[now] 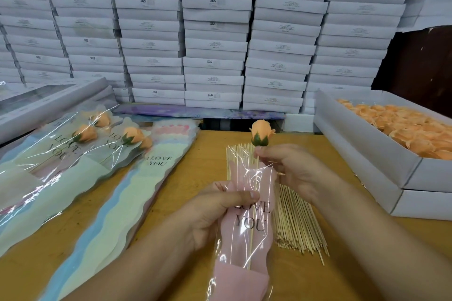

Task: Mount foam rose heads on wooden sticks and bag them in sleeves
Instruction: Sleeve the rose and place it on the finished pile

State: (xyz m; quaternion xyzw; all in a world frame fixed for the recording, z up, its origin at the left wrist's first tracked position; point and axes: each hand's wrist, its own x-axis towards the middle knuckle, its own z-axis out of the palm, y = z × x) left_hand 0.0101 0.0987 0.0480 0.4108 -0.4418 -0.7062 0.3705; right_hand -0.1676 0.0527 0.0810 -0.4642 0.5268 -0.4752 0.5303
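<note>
An orange foam rose head (260,134) with green sepals sits on a thin wooden stick (253,217). My right hand (291,168) pinches the stick just below the bloom. The stick's lower part is inside a pink "LOVE YOU" sleeve (247,247) with a clear front; the bloom stands above the sleeve's mouth. My left hand (220,212) grips the sleeve's upper part, thumb across the front. A pile of bare wooden sticks (296,222) lies on the table under and right of my hands.
Several bagged roses (83,151) lie at the left beside a stack of empty pastel sleeves (137,193). A white box of orange rose heads (403,129) stands at the right on another box. Stacked white boxes (215,32) wall off the back of the wooden table (215,144).
</note>
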